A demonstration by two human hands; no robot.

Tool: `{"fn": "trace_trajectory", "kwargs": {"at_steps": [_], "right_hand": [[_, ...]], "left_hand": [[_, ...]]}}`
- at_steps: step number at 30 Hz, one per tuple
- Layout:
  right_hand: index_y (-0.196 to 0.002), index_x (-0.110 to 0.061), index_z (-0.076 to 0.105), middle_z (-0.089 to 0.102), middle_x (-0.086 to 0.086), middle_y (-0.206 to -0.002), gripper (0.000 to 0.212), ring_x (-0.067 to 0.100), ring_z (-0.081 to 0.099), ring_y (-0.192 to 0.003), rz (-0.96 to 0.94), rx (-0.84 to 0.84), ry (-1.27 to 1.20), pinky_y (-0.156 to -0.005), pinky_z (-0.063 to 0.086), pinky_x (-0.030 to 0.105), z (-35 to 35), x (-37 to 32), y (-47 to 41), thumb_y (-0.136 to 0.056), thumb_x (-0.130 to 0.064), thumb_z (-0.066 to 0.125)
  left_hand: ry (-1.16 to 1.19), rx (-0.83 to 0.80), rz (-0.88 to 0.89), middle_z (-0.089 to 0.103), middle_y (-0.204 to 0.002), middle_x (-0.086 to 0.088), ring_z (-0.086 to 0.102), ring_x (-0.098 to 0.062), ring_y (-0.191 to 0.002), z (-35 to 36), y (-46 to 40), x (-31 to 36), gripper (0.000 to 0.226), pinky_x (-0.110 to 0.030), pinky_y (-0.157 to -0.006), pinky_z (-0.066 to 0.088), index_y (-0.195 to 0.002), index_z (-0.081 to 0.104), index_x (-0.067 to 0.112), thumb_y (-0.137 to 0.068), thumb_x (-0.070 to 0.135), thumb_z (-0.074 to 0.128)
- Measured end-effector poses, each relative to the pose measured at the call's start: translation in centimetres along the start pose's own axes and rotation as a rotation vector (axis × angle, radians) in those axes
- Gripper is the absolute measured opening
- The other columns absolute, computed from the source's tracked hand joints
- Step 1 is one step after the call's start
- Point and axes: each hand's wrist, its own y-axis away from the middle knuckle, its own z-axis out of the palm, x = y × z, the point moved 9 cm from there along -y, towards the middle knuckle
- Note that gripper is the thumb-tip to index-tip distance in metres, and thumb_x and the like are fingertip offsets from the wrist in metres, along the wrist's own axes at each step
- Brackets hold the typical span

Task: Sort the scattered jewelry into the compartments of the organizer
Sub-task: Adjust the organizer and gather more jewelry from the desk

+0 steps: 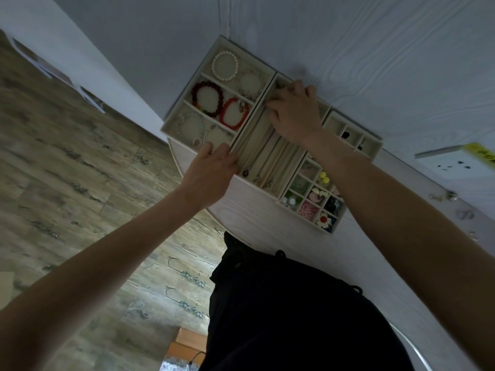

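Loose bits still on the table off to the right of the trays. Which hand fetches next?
Right, probably. The loose pieces lie beside the right forearm, while the left hand sits at the necklace tray's opposite edge. Right hand is over the tray's far end.

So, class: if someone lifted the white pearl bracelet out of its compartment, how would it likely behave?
The white pearl bracelet is a ring of separate round beads, so it would probably sag and lose its circle. The smooth beads may slip in a loose pinch. If set down on the table, it looks unlikely to roll, being strung.

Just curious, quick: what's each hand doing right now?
Left hand: open, fingers resting on the necklace tray corner.
Right hand: fingers curled in the tray; contents hidden.
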Motion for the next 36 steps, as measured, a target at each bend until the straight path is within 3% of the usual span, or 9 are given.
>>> {"fn": "trace_trajectory", "kwargs": {"at_steps": [10, 15, 19, 23, 26, 28, 31, 34, 36], "right_hand": [[-0.13, -0.019, 0.055, 0.052, -0.003, -0.135, 0.043, 0.03, 0.03, -0.129, 0.114, -0.053, -0.051, -0.104, 0.009, 0.041, 0.4, 1.2, -1.2, -0.1, -0.031, 0.026], [-0.131, -0.022, 0.052, 0.046, -0.005, -0.141, 0.038, 0.025, 0.032, -0.127, 0.183, -0.011, -0.354, -0.091, 0.021, 0.034, -0.8, 1.8, 0.6, -0.1, -0.03, 0.03], [-0.112, -0.011, 0.065, 0.067, 0.006, -0.109, 0.028, 0.027, 0.054, -0.097, 0.195, 0.315, -0.62, -0.08, 0.031, 0.032, -5.0, 3.0, 7.7, -0.094, -0.016, 0.043], [-0.101, -0.008, 0.069, 0.069, 0.009, -0.088, 0.023, 0.025, 0.056, -0.08, 0.33, 0.43, -0.607, -0.076, 0.037, 0.031, -5.0, 5.0, 19.1, -0.091, -0.008, 0.049], [-0.1, -0.01, 0.07, 0.07, 0.008, -0.093, 0.023, 0.028, 0.058, -0.089, 0.588, 0.41, -0.533, -0.08, 0.041, 0.032, -2.1, 8.0, 28.5, -0.087, -0.009, 0.051], [-0.102, -0.011, 0.07, 0.069, 0.01, -0.1, 0.025, 0.033, 0.058, -0.096, 0.768, 0.364, -0.515, -0.084, 0.042, 0.033, 0.5, 10.1, 33.5, -0.084, -0.007, 0.053], [-0.108, -0.013, 0.067, 0.063, 0.013, -0.112, 0.027, 0.035, 0.055, -0.101, 1.004, 0.284, -0.496, -0.086, 0.042, 0.036, 4.2, 13.5, 40.5, -0.083, -0.006, 0.058], [-0.118, -0.015, 0.061, 0.058, 0.012, -0.114, 0.034, 0.031, 0.056, -0.101, 1.046, 0.201, -0.574, -0.084, 0.044, 0.036, 7.1, 15.0, 42.9, -0.083, -0.012, 0.06], [-0.123, -0.015, 0.057, 0.055, 0.012, -0.117, 0.039, 0.031, 0.054, -0.105, 0.963, 0.167, -0.6, -0.087, 0.043, 0.037, 7.9, 15.3, 43.3, -0.084, -0.014, 0.06]], "left_hand": [[0.032, -0.016, 0.004, 0.062, -0.1, 0.013, 0.052, -0.015, -0.097, 0.0, -0.2, -1.0, 0.027, -0.034, -0.081, 0.023, -0.094, 0.069, 0.026, -0.078, 0.019, 0.048], [0.149, 0.07, -0.075, 0.066, -0.104, 0.004, 0.056, -0.021, -0.099, -1.0, 0.4, -1.4, 0.026, -0.038, -0.084, 0.026, -0.095, 0.071, 0.018, -0.071, 0.011, 0.062], [0.412, 0.249, -0.199, 0.069, -0.099, -0.005, 0.059, -0.029, -0.093, -4.5, 0.9, -0.6, 0.03, -0.04, -0.085, 0.033, -0.091, 0.072, 0.01, -0.065, -0.004, 0.063], [0.76, 0.378, -0.094, 0.066, -0.101, -0.006, 0.051, -0.023, -0.096, -8.3, -1.1, 5.0, 0.032, -0.029, -0.084, 0.038, -0.095, 0.07, 0.009, -0.08, 0.01, 0.042], [0.902, 0.297, 0.046, 0.064, -0.107, -0.006, 0.045, -0.02, -0.102, -9.9, -4.3, 12.6, 0.033, -0.025, -0.088, 0.033, -0.105, 0.067, 0.01, -0.084, 0.011, 0.041], [0.952, 0.177, 0.14, 0.062, -0.112, -0.008, 0.046, -0.022, -0.108, -10.2, -6.0, 17.9, 0.031, -0.026, -0.092, 0.032, -0.115, 0.063, 0.01, -0.087, 0.007, 0.05], [0.948, -0.035, 0.249, 0.058, -0.119, -0.006, 0.048, -0.024, -0.113, -10.2, -8.3, 26.6, 0.036, -0.031, -0.093, 0.038, -0.127, 0.054, 0.014, -0.091, 0.018, 0.055], [0.815, -0.161, 0.18, 0.054, -0.119, -0.005, 0.047, -0.023, -0.114, -8.5, -10.5, 30.9, 0.045, -0.035, -0.091, 0.041, -0.127, 0.049, 0.015, -0.089, 0.036, 0.059], [0.719, -0.158, 0.108, 0.053, -0.117, -0.008, 0.049, -0.025, -0.111, -8.0, -11.5, 32.6, 0.051, -0.039, -0.086, 0.045, -0.123, 0.049, 0.012, -0.085, 0.044, 0.061]]}}
